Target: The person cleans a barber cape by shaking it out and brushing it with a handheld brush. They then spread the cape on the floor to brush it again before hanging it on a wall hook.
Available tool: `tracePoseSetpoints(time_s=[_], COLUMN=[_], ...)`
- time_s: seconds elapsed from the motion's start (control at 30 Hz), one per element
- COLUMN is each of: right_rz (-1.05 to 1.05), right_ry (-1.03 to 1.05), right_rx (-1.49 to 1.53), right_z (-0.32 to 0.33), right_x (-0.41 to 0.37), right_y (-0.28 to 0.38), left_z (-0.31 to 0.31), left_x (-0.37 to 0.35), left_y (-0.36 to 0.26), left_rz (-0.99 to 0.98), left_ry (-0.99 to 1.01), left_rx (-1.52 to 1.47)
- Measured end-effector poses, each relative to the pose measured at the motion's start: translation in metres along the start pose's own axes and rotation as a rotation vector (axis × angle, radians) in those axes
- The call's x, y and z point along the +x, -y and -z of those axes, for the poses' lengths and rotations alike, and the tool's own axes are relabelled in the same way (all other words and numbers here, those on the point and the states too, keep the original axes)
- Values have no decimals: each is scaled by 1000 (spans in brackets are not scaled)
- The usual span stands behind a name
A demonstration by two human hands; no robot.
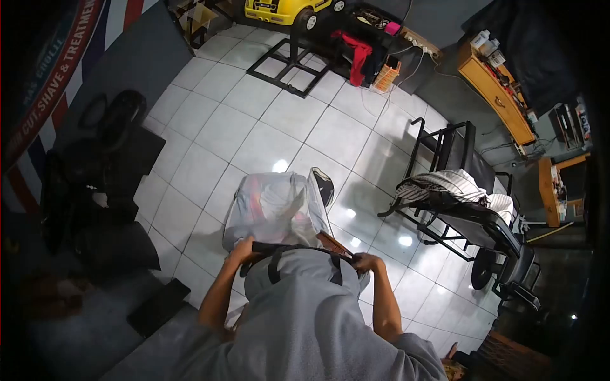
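Observation:
My left hand (243,250) is closed at my waist, its fingers wrapped on the end of a black strap (293,246) that runs across the front of my grey shirt. At the other side of the waist my right hand (366,261) closes on the strap's other end. Close beside it is a brown, narrow, flat piece (332,242) with a pale edge; what it is cannot be made out. In front of me, a translucent white plastic bag (267,206) with bulky contents stands on the tiles. A dark item with a pale rim (323,186) rests against its right side.
A black barber chair (457,209) with a striped cloth (445,186) stands right. Further off are a black metal floor frame (289,66), a yellow toy car (279,11), a red cloth (359,58) and a wooden drawer shelf (495,95). Dark seats (95,184) line the left.

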State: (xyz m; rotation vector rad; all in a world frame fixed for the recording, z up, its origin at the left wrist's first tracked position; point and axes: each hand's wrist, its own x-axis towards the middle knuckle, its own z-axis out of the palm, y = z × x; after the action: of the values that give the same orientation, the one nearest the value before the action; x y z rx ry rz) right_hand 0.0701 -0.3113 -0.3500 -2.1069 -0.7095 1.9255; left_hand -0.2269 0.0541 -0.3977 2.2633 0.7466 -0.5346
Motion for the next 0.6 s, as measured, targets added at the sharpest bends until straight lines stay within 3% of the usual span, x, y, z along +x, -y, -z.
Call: tracePoseSetpoints(time_s=[0.07, 0.1, 0.17, 0.2, 0.27, 0.33, 0.4, 0.47, 0.5, 0.53, 0.57, 0.6], right_rz=[-51, 45, 45, 101, 241, 706, 932, 1202, 1267, 1336, 1177, 938], right_ry=[-172, -283, -671, -1108, -1363, -1698, -1887, -1872, -1927, -1986, -1986, -2035], right_rx=[-157, -356, -376, -359, -273, -73, 56, 444, 493, 539, 397, 281], right_z=[23, 37, 72, 83, 136, 157, 166, 148, 141, 135, 127, 114], right_x=[4, 13, 22, -7, -32, -104, -156, -194, -191, -189, -175, -156], right_y=[3, 5, 13, 51, 92, 157, 190, 225, 223, 220, 196, 178], left_z=[42, 69, 108, 138, 210, 276, 319, 328, 324, 310, 289, 268], left_x=[7, 14, 41, 49, 49, 25, -11, -46, -52, -56, -46, -30], left_y=[-23, -38, -47, -66, -115, -175, -222, -246, -250, -250, -233, -221], left_rz=[-148, -217, -359, -331, -196, -352, -690, -734, -741, -663, -618, -734], left_ry=[-53, -38, -184, -448, -773, -1206, -1526, -1570, -1613, -1523, -1417, -1341], left_rx=[-76, -34, -34, 92, 148, -21, -55, -91, -17, -61, -99, -55])
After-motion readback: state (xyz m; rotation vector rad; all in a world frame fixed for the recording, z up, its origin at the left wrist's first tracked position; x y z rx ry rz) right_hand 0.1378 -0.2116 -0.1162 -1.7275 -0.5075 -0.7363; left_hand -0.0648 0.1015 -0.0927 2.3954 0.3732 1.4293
